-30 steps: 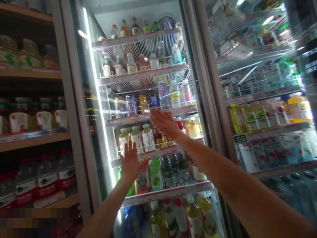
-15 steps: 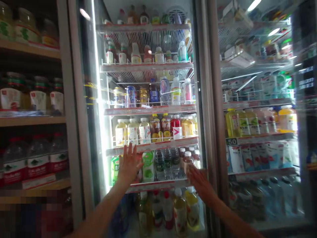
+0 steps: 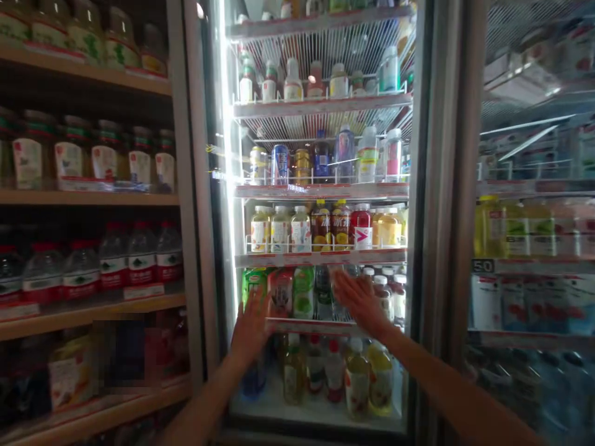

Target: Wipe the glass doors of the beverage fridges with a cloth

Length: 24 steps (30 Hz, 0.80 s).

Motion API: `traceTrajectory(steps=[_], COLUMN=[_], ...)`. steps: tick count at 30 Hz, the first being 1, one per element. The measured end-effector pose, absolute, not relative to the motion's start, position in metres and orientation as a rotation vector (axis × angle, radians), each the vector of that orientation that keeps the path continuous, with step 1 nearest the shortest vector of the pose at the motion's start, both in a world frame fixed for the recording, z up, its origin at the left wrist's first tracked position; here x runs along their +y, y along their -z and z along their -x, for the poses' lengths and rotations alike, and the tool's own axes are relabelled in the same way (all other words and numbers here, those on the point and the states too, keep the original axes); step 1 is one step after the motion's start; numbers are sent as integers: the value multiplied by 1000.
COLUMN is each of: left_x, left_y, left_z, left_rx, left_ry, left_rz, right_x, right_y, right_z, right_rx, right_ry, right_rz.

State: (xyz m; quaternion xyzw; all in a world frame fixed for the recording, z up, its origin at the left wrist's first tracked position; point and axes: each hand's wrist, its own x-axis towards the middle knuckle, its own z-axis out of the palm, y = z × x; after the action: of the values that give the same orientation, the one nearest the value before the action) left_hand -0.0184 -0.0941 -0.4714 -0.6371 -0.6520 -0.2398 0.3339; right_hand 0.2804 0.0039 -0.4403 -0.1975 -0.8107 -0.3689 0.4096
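My left hand reaches up with its fingers apart, in front of a green drink pack at the left of a cooler shelf. Nothing is in it. My right hand is stretched out flat, slightly blurred, and partly covers the clear water bottles on that same shelf. It appears to hold nothing. Between the hands stand a reddish bottle and a green-and-white bottle. White-capped bottles are just right of my right hand. Whether either hand touches anything, I cannot tell.
Lit cooler shelves carry rows of bottles and cans, with faint reflections across them. A metal upright divides this cooler from another at right. Wooden shelves at left hold jars and red-capped bottles.
The scene has shifted right and slightly up in view. My right hand has moved left, from the white-capped bottles to the water bottles. My left hand sits lower against the shelves.
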Motion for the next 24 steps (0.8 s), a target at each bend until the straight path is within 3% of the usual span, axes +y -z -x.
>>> traceTrajectory(steps=[4, 10, 16, 22, 24], left_x=[-97, -110, -113, -123, -129], left_y=[465, 472, 480, 486, 486], left_z=[37, 54, 72, 91, 99], left_rx=[-1859, -1893, -1955, -1927, -1947], left_ry=[767, 687, 723, 674, 663], left_rz=[1469, 1544, 1470, 1502, 1477], right_x=[16, -12, -1, -23, -23], right_y=[379, 461, 396, 456, 451], right_z=[-240, -198, -153, -119, -105], right_rx=[-1711, -2333, -1989, -2379, -2404], right_ry=[814, 970, 833, 880, 887], right_rz=[657, 252, 477, 129, 93])
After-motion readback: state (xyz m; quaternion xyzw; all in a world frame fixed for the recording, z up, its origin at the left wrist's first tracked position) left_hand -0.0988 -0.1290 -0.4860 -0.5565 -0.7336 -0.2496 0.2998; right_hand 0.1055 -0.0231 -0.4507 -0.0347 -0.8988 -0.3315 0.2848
